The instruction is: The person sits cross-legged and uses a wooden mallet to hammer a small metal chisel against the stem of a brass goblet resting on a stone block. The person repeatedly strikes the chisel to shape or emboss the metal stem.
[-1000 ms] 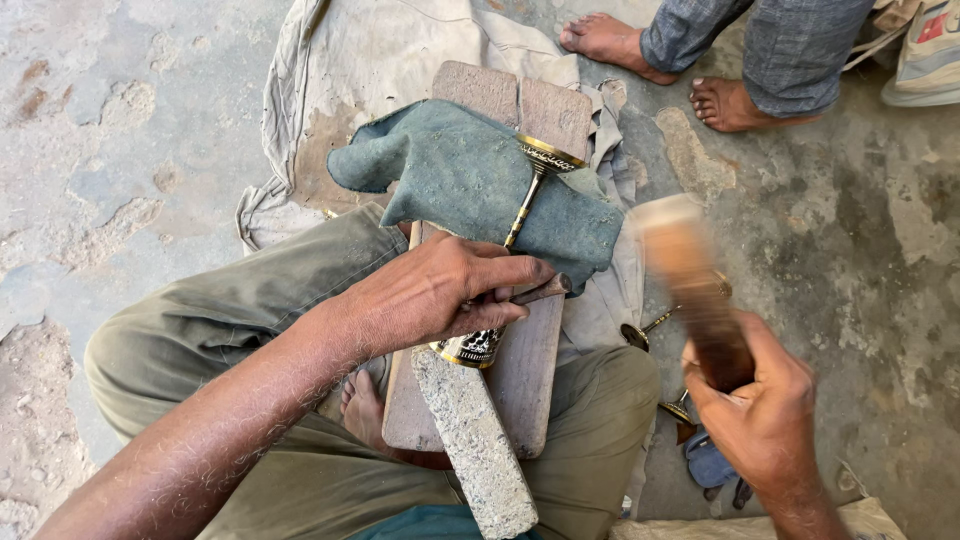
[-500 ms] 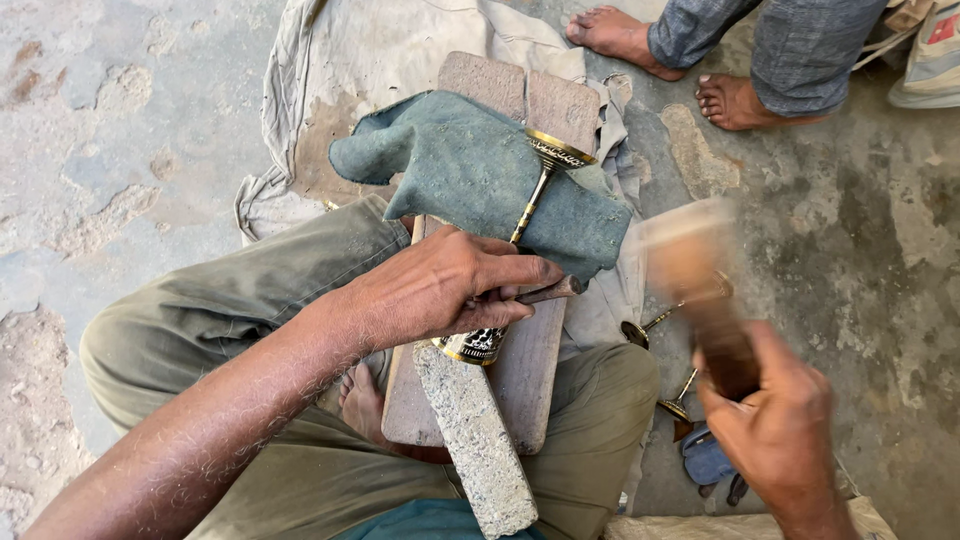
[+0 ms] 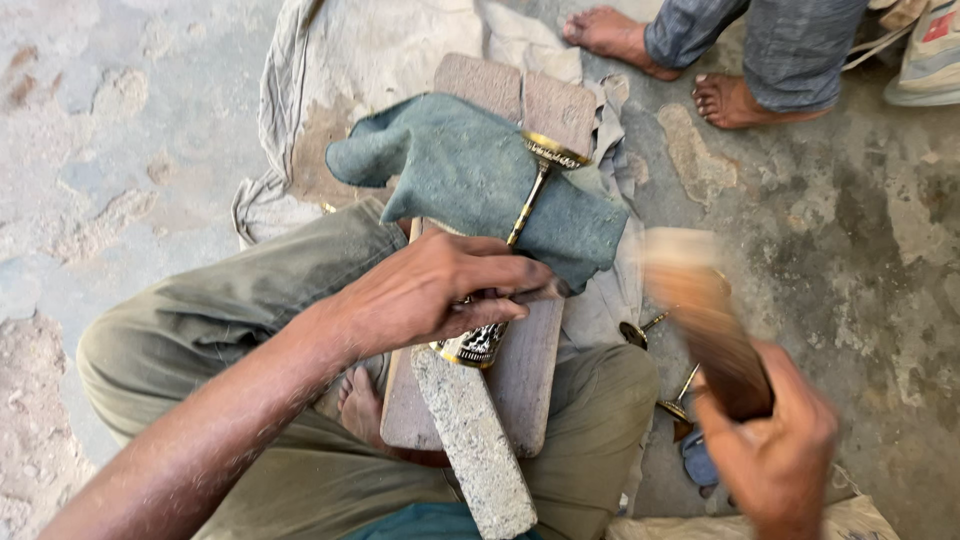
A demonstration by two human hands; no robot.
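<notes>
Right hand swung the blurred wooden mallet higher, grip closed, left hand pinning brass piece.

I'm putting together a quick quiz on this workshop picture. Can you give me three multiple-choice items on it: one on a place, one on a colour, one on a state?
1. Where does the brass piece lie?
A. on the grey-green cloth over the wooden board
B. on the bare floor
C. in a bucket

2. What colour are the worker's trousers?
A. bright red
B. olive green
C. white

3. What state is the wooden mallet in?
A. lying on the ground
B. blurred in motion, gripped by the right hand
C. broken in two

Answers: 1 A, its stem crosses the cloth on the board. 2 B, both bent legs show olive fabric. 3 B, the right hand grips its handle and the head is smeared.
</notes>
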